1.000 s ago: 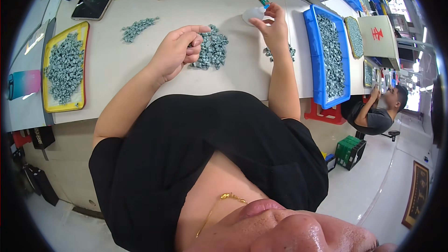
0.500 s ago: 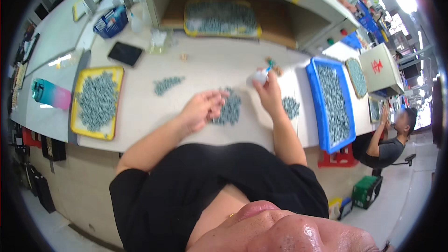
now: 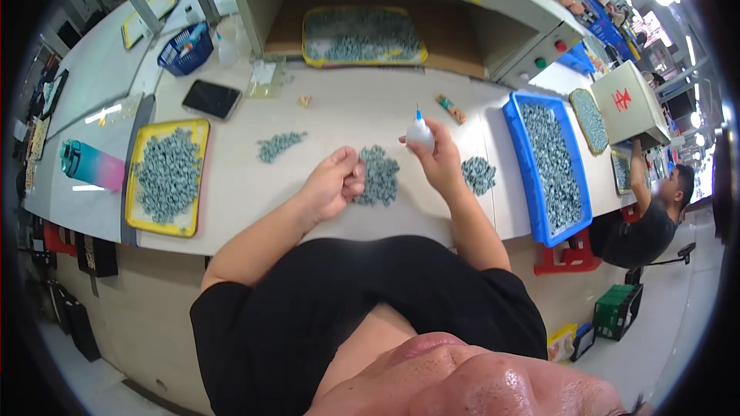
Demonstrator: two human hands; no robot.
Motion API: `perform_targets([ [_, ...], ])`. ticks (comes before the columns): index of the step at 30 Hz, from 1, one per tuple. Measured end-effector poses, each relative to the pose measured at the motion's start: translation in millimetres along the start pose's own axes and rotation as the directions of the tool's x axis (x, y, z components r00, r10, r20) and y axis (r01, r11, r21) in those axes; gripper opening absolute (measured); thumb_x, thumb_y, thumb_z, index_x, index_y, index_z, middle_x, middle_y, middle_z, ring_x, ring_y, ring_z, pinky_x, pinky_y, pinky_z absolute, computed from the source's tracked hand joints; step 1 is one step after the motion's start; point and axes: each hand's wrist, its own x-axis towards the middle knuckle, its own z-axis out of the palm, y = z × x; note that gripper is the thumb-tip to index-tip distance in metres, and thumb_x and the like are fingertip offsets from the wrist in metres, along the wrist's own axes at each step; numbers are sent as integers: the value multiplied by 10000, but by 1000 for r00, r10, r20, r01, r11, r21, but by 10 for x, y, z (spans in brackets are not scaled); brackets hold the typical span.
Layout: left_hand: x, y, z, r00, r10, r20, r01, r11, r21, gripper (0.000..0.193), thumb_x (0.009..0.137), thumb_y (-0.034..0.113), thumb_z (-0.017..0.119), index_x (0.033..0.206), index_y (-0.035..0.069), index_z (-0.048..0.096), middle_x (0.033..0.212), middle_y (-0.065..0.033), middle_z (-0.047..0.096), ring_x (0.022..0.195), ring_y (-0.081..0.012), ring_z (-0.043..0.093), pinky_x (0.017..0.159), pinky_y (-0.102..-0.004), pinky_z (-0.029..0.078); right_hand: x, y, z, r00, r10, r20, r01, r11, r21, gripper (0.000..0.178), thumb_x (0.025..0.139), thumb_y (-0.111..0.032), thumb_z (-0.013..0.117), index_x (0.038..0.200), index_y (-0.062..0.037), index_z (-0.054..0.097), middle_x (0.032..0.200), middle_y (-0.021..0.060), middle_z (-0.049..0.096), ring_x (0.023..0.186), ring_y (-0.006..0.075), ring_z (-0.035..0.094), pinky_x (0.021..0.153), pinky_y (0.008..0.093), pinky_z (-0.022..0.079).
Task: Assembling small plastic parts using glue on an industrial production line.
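Observation:
In my right hand (image 3: 441, 162) is a small white squeeze bottle (image 3: 420, 135) with a blue needle tip, held upright with the tip at the top. My left hand (image 3: 333, 185) is closed, fingers curled and pressed together, at the left edge of a pile of small grey-green parts (image 3: 380, 177). Anything between those fingers is too small or hidden to make out. A smaller heap of the same parts (image 3: 479, 176) lies right of my right wrist. Another loose cluster (image 3: 280, 145) lies farther left on the white table (image 3: 347, 112).
Left stand a yellow tray of parts (image 3: 203, 156), a phone (image 3: 211, 99), a teal-pink bottle (image 3: 100, 167) and a blue basket (image 3: 183, 55). Right is a blue bin of parts (image 3: 535, 177). Another yellow-rimmed tray (image 3: 364, 63) sits in the shelf opening. Co-workers (image 3: 644, 223) sit at right.
The squeeze bottle has turned from leaning right to upright and shifted slightly left. My left fingers, earlier stretched over the pile, have curled in and drawn back left.

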Motion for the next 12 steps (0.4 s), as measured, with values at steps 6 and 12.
perform_targets([
  [6, -30, 84, 91, 996, -77, -51, 77, 997, -5, 242, 1002, 264, 416, 822, 103, 420, 620, 40, 338, 525, -66, 288, 428, -200, 213, 39, -289, -23, 962, -271, -20, 244, 894, -375, 469, 708, -70, 787, 1126, -34, 577, 990, 109, 619, 902, 216, 607, 797, 305, 491],
  [12, -37, 75, 42, 996, -83, -23, 84, 993, 78, 288, 987, 313, 449, 789, 111, 392, 596, 60, 282, 506, -55, 237, 406, -205, 171, 34, -234, -29, 907, -416, 63, 398, 799, -451, 421, 726, -78, 772, 1111, -57, 602, 1025, 116, 646, 906, 236, 632, 792, 336, 510],
])
